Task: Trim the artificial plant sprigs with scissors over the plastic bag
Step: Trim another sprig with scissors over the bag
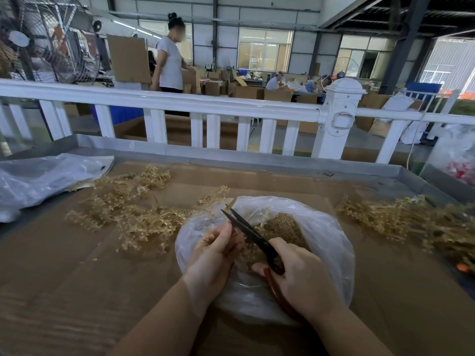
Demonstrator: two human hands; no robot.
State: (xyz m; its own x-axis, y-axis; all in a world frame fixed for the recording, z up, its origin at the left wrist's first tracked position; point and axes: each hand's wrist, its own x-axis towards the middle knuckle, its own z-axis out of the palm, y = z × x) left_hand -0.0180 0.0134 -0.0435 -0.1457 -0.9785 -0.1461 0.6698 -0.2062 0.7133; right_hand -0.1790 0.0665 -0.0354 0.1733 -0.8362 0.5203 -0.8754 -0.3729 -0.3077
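- Fingers [288,272] of the right hand [300,276]: curled round the red-brown handles of the scissors [253,236]; dark blades are parted slightly, tips pointed up and to the left.
- Fingers of the left hand [213,255]: curled, a small tan sprig [235,233] is pinched just beside the blades; how it is gripped is largely hidden.
- Plastic bag [326,242]: clear, mouth open, laid on the table directly beneath both hands; tan trimmings [282,224] are seen heaped inside.
- Sprig pile, left [133,214]: tan artificial sprigs spread loose on the table, touching the bag's left edge.
- Sprig pile, right [401,219]: a second heap, apart from the bag.
- Table [77,278]: brown cardboard-covered top with a grey metal rim.
- Second bag [38,181]: crumpled plastic, far left corner.
- White railing [205,104]: set behind the table.
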